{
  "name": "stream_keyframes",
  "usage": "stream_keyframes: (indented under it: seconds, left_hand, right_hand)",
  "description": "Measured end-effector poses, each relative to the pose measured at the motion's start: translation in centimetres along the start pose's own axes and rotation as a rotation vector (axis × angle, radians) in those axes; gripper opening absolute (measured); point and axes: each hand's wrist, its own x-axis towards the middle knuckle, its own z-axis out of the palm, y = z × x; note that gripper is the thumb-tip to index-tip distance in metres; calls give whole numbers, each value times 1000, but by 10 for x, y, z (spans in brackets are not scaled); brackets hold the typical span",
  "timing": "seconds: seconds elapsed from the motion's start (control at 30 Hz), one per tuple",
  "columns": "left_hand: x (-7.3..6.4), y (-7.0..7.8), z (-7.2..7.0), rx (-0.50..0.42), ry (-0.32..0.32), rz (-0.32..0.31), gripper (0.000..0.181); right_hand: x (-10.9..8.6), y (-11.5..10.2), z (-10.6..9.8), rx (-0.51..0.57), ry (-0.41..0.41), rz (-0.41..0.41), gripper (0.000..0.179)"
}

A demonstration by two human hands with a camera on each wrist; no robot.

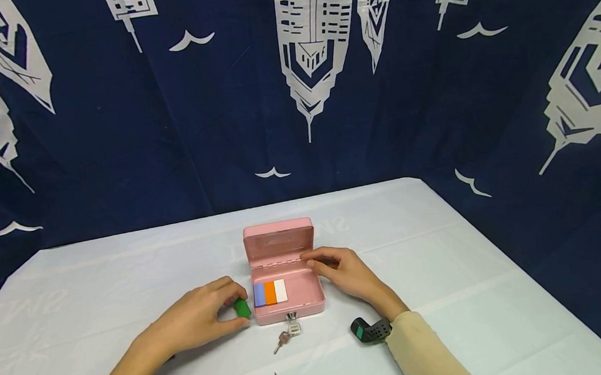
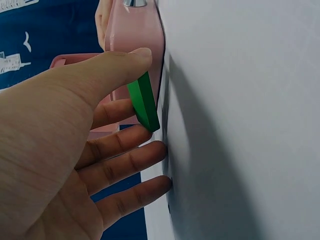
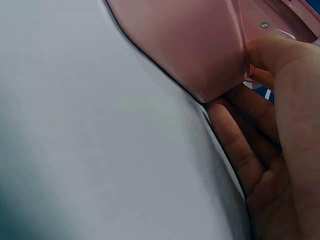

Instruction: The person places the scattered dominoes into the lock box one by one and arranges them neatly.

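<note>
A pink metal cash box (image 1: 306, 296) stands on the table with its lid (image 1: 278, 242) raised. Inside, at the left, lie a blue block (image 1: 259, 295), an orange block (image 1: 270, 293) and a white block (image 1: 280, 291) side by side. My left hand (image 1: 199, 316) pinches a green block (image 2: 144, 102) between thumb and index finger, just outside the box's left wall; its other fingers are spread. At the box's back right corner, my right hand (image 1: 352, 274) holds the rim, thumb over the edge and fingers around the outside.
A key (image 1: 282, 338) with a small tag (image 1: 294, 327) hangs from the lock at the box's front and lies on the white tablecloth (image 1: 415, 231). Behind the table is a dark blue curtain (image 1: 222, 129) with white building prints. A tiny dark speck (image 1: 275, 374) lies near the front.
</note>
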Motion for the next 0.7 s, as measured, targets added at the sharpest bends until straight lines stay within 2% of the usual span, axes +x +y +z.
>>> stream_keyframes:
  seconds: [0.5,0.7]
  left_hand:
    - [1,5,-1,5,-2,-5,28]
    - [0,2,-3,13,-22,-35,31]
  right_hand:
    - [-1,0,-2,7,-4,-6,27]
    - [-1,1,-1,23,-8,-7,26]
